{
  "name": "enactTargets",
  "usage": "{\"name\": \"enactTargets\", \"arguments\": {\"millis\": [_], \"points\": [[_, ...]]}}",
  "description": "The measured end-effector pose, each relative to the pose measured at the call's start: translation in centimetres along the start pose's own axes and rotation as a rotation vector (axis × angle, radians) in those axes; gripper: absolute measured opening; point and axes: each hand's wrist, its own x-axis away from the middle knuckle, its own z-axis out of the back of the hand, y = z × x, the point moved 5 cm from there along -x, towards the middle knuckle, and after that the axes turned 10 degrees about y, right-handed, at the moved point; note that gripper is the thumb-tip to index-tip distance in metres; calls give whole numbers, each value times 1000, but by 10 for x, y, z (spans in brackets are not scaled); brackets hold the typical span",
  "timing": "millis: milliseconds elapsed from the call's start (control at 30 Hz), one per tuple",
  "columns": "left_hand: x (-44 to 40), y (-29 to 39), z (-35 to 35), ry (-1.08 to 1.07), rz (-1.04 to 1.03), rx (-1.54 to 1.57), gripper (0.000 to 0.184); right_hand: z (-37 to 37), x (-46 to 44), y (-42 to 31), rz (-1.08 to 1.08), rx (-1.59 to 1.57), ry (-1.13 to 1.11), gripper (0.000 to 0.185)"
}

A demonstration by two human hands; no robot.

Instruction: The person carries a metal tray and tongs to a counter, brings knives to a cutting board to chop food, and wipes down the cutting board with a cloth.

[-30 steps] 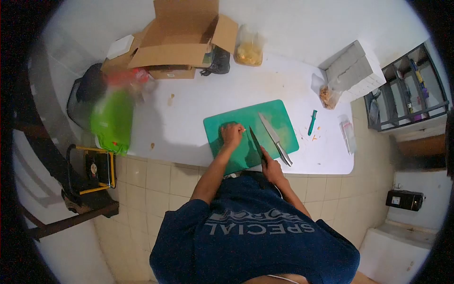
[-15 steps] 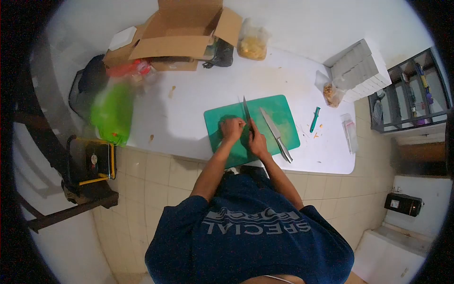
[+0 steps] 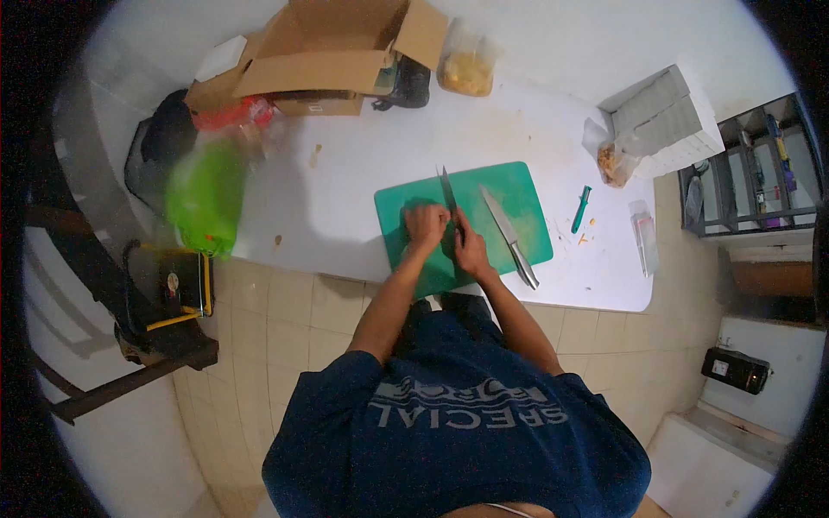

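My right hand is wrapped round the handle of a knife, its dark blade pointing away from me over the green cutting board. Just left of the blade, my left hand is closed, fingers curled down against the board; whatever it may hold is hidden beneath it. A second, larger knife with a metal handle lies on the right part of the board, its handle reaching past the edge. To the right of the board, a green-handled peeler rests on the white table beside small orange scraps.
An open cardboard box stands at the back left, with a bag of yellowish pieces beside it. A green plastic bag sits at the left end. At the right are a white stack of boxes, a small bag and a clear packet.
The camera view has shifted slightly, so the board and table items appear a little higher. Both hands keep nearly the same pose, the knife still in the right one.
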Motion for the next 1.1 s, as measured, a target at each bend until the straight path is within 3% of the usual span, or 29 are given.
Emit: {"name": "enactTargets", "arguments": {"millis": [167, 233, 533, 633, 867, 967, 1033, 1100], "points": [[-3, -9, -5, 58, -31, 39, 10, -6, -4, -6, -84, 72, -33, 63], [-5, -9, -4, 173, -123, 27, 8, -8, -8, -6, -66, 84, -20, 63], [-11, -16, -8, 56, -39, 83, 7, -22, -11, 8, -25, 107, -23, 65], [-16, -7, -7, 147, -86, 40, 11, -16, -11, 0, -80, 132, -33, 64], [-3, 1, 8, 196, -107, 105, 14, 3, 36, -4, -126, 144, -91, 65], [-4, -7, 4, 43, -73, 6, 6, 12, 61, -2, -138, 158, -120, 66], [3, -10, 5, 83, -56, 54, 17, 21, 85, -3, -123, 182, -125, 65], [7, -11, 9, 87, -20, 71, 16, 26, 102, -3, -107, 205, -130, 65]]}}
